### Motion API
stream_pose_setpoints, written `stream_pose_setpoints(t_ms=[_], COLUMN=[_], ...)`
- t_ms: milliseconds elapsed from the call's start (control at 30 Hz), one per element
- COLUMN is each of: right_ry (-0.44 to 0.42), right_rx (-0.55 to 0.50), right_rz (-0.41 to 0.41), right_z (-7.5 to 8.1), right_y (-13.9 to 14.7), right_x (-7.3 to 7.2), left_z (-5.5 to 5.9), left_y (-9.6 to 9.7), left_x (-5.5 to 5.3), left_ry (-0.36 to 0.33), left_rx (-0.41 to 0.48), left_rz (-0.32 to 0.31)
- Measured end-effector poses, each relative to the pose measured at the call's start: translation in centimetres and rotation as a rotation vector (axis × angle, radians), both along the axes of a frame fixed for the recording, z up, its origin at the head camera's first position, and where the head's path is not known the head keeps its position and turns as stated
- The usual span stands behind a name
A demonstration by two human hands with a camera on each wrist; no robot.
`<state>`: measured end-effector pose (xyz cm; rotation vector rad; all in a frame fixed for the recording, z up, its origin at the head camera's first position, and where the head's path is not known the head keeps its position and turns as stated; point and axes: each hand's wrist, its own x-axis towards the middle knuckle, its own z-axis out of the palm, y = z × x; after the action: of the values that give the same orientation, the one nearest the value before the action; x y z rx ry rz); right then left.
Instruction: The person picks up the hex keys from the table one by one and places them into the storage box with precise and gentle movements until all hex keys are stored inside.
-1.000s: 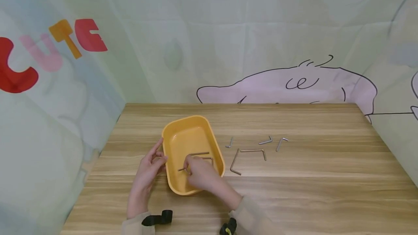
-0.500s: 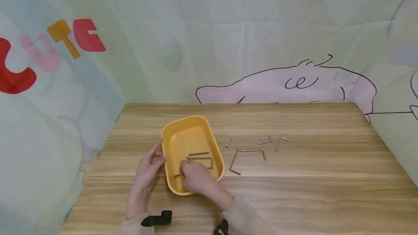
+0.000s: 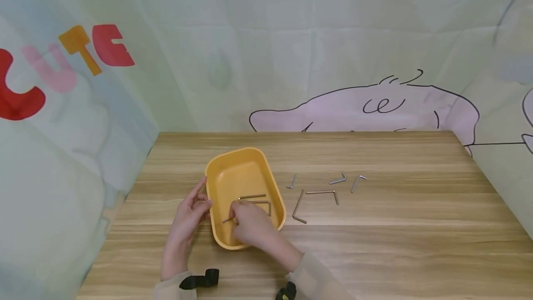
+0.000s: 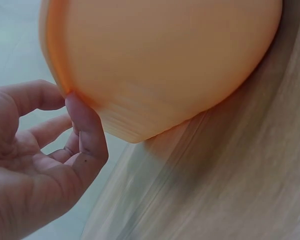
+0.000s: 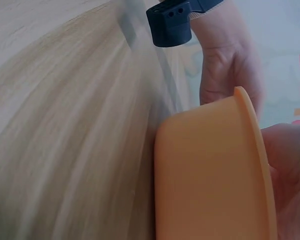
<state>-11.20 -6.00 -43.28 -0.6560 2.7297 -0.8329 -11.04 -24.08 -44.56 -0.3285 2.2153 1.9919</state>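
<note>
A yellow plastic tray (image 3: 239,175) lies on the wooden table. My left hand (image 3: 186,219) holds its left side; in the left wrist view, thumb and index finger of that hand (image 4: 52,160) pinch the rim. Inside the tray, at the near end, my right hand (image 3: 253,227) pinches a bronze-coloured hex key (image 3: 226,220), largely hidden by the fingers. Just beyond the knuckles lie two more bronze hex keys, a farther one (image 3: 252,196) and a nearer one (image 3: 269,208). The right wrist view shows the tray's outer wall (image 5: 215,170), with the right hand (image 5: 290,175) partly hidden behind the rim.
Right of the tray, two bronze hex keys (image 3: 298,207) (image 3: 321,192) lie on the table (image 3: 395,244). Farther back are three short silver ones: one near the tray (image 3: 293,182), one in the middle (image 3: 338,180) and one rightmost (image 3: 357,184). A printed cloth (image 3: 266,50) hangs behind.
Over the last second my right hand has shifted slightly left and nearer inside the tray, with the hex key in its fingers. The left hand stays on the tray's side.
</note>
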Motion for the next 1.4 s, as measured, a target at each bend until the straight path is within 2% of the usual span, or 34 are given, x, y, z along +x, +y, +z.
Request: stream_pose_setpoints(t_ms=[167,367,567,867,1067,1400], right_ry=[0.041,0.141,0.137,0.205,0.206,0.215], right_rx=[-0.031,-0.076,-0.183,-0.324,-0.368,-0.411], right_rz=[-0.035,-0.020,-0.036,-0.078,-0.114,-0.124], right_z=[0.3,0.4,0.8,1.0,1.0,0.9], right_y=[0.6,1.3,2.0,3.5,4.3,5.5], right_x=[0.2,0.4,0.6,0.7,0.8,1.0], left_z=[0.0,0.1,0.2,0.1,0.1,0.2], left_y=[0.0,0.1,0.1,0.1,0.1,0.1], left_x=[0.0,0.0,0.0,0.0,0.0,0.1], left_ry=[-0.005,-0.009,-0.015,-0.019,-0.017,-0.008], left_rx=[0.000,-0.005,-0.001,-0.009,-0.006,0.004], left_rz=[0.000,-0.002,-0.003,0.001,-0.008,-0.009])
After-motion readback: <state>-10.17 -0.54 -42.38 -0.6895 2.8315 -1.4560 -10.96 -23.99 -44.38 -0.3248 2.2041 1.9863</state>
